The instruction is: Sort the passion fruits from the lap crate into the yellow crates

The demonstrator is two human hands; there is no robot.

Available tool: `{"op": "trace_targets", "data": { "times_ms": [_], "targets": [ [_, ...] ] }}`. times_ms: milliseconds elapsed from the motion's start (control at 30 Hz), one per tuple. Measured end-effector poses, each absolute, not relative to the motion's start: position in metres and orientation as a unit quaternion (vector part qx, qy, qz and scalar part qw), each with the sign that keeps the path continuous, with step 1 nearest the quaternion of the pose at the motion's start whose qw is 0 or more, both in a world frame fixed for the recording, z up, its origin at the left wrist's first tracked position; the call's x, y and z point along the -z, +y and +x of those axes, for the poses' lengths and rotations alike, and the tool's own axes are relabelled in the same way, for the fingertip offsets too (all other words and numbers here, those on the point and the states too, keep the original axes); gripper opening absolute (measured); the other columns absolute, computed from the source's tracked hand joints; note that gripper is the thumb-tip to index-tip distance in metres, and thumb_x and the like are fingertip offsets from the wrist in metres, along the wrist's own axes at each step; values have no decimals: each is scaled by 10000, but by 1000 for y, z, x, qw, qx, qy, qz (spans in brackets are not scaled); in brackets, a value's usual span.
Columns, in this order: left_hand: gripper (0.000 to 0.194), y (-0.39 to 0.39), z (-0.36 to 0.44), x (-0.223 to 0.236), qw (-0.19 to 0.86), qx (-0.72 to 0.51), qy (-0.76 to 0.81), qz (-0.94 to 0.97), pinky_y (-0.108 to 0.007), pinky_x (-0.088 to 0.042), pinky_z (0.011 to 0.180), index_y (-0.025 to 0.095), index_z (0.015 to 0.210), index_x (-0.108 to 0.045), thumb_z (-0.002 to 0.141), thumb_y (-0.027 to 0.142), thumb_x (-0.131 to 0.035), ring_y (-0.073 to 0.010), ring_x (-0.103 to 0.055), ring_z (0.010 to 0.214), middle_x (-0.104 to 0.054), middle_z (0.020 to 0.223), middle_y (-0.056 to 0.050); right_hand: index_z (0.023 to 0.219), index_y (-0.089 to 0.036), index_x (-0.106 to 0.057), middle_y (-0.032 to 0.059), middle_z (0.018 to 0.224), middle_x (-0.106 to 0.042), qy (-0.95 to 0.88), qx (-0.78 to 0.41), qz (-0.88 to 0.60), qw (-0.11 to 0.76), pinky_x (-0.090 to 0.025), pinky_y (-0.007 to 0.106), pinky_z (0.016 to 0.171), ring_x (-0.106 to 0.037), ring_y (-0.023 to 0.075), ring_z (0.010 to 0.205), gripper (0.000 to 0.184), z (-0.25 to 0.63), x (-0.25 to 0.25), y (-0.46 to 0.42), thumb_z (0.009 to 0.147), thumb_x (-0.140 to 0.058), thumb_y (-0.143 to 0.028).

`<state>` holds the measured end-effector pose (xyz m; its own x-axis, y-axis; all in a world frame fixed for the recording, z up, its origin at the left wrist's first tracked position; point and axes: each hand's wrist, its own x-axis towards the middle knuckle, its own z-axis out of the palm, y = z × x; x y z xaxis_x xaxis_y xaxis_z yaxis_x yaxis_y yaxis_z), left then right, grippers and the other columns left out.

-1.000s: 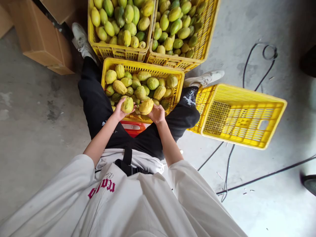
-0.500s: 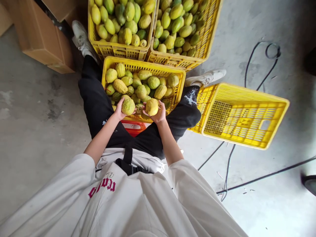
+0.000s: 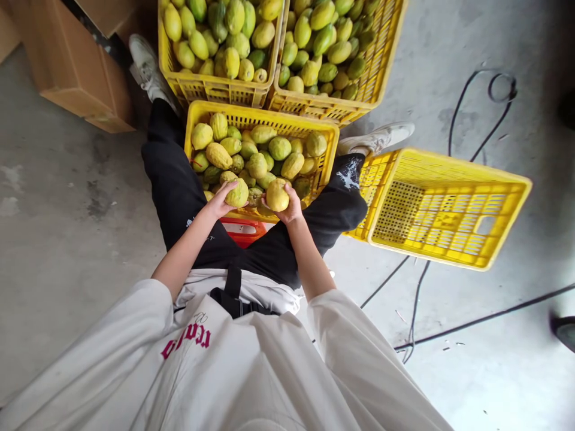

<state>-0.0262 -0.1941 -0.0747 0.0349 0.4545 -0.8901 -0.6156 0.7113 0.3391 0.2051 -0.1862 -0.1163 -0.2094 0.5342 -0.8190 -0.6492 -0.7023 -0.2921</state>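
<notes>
My left hand [image 3: 218, 203] is closed around a round, yellow-green, bumpy fruit [image 3: 238, 194] whose kind I cannot be sure of. In my right hand [image 3: 293, 207] sits a smoother yellow fruit [image 3: 277, 195], gripped from its right side. Both fruits are held side by side, apart from each other, over the near edge of a yellow plastic crate [image 3: 330, 158] between my legs. Inside that crate lie several more yellow and green fruits [image 3: 257, 166], some ribbed or knobbly. My hands hide part of the near ones.
Two yellow crates stand beyond, the left crate [image 3: 215, 93] and the right crate [image 3: 381, 66], heaped with similar fruit. At right, another yellow crate [image 3: 442, 257] lies tilted with its opening showing. Black cables [image 3: 480, 326] cross the floor. Cardboard boxes [image 3: 76, 72] stand at upper left.
My left hand has turned slightly, so its fingers lie more over the top of its fruit, which has shifted a little right. The right hand's fruit has rotated slightly in place.
</notes>
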Motion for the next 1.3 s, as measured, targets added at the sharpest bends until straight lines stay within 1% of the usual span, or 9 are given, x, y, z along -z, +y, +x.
{"op": "trace_targets", "data": {
  "times_ms": [233, 367, 467, 600, 733, 833, 933, 1100, 1300],
  "targets": [
    [411, -191, -26, 82, 719, -390, 566, -105, -394, -743, 1161, 229, 1544, -780, 1170, 376, -690, -290, -924, 1242, -939, 1097, -69, 1206, -262, -716, 72, 961, -852, 46, -806, -438, 396, -663, 590, 1178, -803, 324, 1301, 415, 203, 102, -185, 1167, -379, -502],
    [468, -192, -28, 82, 741, -372, 549, -103, -416, -752, 1143, 194, 1587, -765, 1180, 388, -641, -314, -935, 1228, -945, 1137, -103, 1182, -268, -708, 55, 984, -853, 28, -809, -439, 390, -649, 596, 1199, -782, 317, 1349, 305, 200, 98, -185, 1072, -479, -438],
    [421, -192, -30, 79, 752, -369, 539, -90, -388, -764, 1092, 206, 1502, -806, 1209, 421, -596, -308, -945, 1181, -920, 995, -84, 1163, -289, -715, 42, 1002, -864, 7, -800, -454, 392, -677, 573, 1194, -790, 318, 1368, 226, 200, 99, -184, 1048, -567, -415],
    [350, -191, -30, 77, 744, -379, 543, -88, -383, -764, 1094, 203, 1399, -807, 1225, 418, -593, -279, -951, 1079, -861, 851, -46, 1146, -320, -731, 16, 1025, -877, 6, -773, -488, 406, -771, 512, 1072, -867, 310, 1193, 158, 201, 107, -185, 1028, -714, -423],
    [296, -191, -29, 77, 734, -398, 540, -104, -411, -735, 1182, 218, 1390, -796, 1213, 344, -595, -265, -939, 1140, -872, 893, -33, 1062, -323, -691, 12, 934, -844, 10, -764, -504, 403, -804, 470, 906, -875, 298, 952, 245, 202, 116, -188, 955, -850, -476],
    [293, -189, -27, 79, 706, -404, 572, -106, -331, -728, 1141, 225, 1391, -803, 1194, 363, -637, -238, -929, 1137, -876, 909, -16, 1065, -338, -682, 37, 965, -855, -5, -776, -500, 384, -795, 482, 919, -888, 337, 1059, 299, 201, 118, -188, 927, -881, -514],
    [367, -187, -26, 80, 708, -387, 583, -98, -289, -727, 1090, 197, 1407, -810, 1224, 427, -591, -222, -929, 1137, -895, 954, -35, 1102, -330, -692, 73, 1038, -877, -16, -790, -495, 362, -772, 536, 1020, -873, 375, 1220, 284, 199, 112, -186, 992, -792, -572],
    [489, -188, -29, 86, 740, -369, 552, -106, -417, -757, 1116, 202, 1549, -794, 1221, 454, -533, -303, -942, 1178, -938, 1085, -114, 1160, -268, -687, 79, 973, -858, 25, -805, -457, 379, -674, 603, 1195, -821, 341, 1312, 303, 201, 105, -183, 1090, -429, -409],
    [479, -190, -33, 86, 739, -365, 559, -92, -460, -760, 1156, 208, 1532, -786, 1201, 504, -608, -309, -951, 1065, -915, 981, -84, 1158, -273, -680, 65, 1034, -882, 2, -809, -442, 387, -638, 590, 1228, -814, 321, 1333, 242, 201, 102, -185, 1018, -489, -321]
  ]
}}
